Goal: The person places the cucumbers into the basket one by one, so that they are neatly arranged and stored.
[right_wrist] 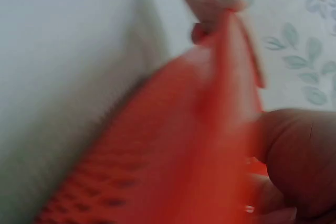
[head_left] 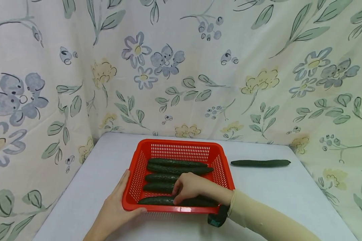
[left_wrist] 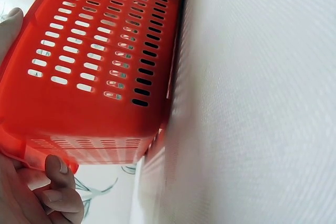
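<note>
A red perforated plastic basket (head_left: 181,209) sits on the white table with several dark green cucumbers lying crosswise inside. My left hand (head_left: 113,209) holds the basket's front left corner, thumb along the front rim and fingers at the left side. In the left wrist view, fingertips (left_wrist: 60,169) curl beneath the rim. My right hand (head_left: 190,187) reaches over the front rim into the basket, its bent fingers and thumb gripping the frontmost cucumber (head_left: 157,201). The right wrist view is blurred; the basket wall (right_wrist: 173,129) hides the cucumber there.
Another cucumber (head_left: 260,163) lies on the table (head_left: 259,197) to the right of the basket. A floral curtain (head_left: 181,100) hangs behind the table and along both sides. A dark device (head_left: 218,217) is strapped under my right wrist.
</note>
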`<state>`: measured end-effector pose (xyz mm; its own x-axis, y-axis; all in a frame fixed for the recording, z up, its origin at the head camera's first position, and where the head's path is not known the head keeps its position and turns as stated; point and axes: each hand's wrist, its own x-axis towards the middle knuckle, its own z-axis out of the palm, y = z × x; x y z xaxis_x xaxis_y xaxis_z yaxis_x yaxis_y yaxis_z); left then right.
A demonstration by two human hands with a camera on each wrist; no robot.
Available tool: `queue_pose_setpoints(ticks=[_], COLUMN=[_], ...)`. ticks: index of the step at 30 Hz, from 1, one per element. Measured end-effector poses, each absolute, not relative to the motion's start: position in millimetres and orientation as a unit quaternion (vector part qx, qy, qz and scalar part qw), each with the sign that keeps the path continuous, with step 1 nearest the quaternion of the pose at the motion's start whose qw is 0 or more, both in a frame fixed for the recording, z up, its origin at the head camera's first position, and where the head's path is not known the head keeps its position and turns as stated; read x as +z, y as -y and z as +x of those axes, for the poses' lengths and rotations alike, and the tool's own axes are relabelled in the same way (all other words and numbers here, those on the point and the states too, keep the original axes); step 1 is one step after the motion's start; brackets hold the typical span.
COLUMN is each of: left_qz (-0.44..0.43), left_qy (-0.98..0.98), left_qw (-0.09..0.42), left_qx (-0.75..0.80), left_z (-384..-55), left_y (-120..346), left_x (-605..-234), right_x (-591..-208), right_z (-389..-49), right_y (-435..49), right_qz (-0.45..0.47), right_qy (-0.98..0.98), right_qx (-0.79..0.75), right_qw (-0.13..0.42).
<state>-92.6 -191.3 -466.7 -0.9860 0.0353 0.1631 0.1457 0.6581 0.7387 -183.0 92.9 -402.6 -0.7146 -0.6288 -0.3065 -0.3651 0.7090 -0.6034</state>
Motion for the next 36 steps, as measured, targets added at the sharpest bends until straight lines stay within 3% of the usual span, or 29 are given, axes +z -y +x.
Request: queue_pose_setpoints(ticks=[9,15,29,36], left_qz=[-0.052,-0.056,-0.047,-0.05], left_qy=[0.906,0.908,0.909,0.908], left_qw=[0.067,0.072,0.066,0.066], left_qx=[-0.415,-0.408,-0.408,-0.411], left_z=[-93,-94,-93,-93], left_y=[191,191,189,191], left_x=[-464,-464,-466,-466], right_x=[-372,-376,-388,-400], right_z=[-203,-212,-221,-216], right_y=[-126,-156,-219,-253], right_qz=[-0.23,-0.186,-0.221,-0.189], right_qy=[-0.871,-0.865,-0.871,-0.874], right_qx=[-0.342,-0.385,-0.426,-0.447], right_qw=[0.266,0.265,0.105,0.035])
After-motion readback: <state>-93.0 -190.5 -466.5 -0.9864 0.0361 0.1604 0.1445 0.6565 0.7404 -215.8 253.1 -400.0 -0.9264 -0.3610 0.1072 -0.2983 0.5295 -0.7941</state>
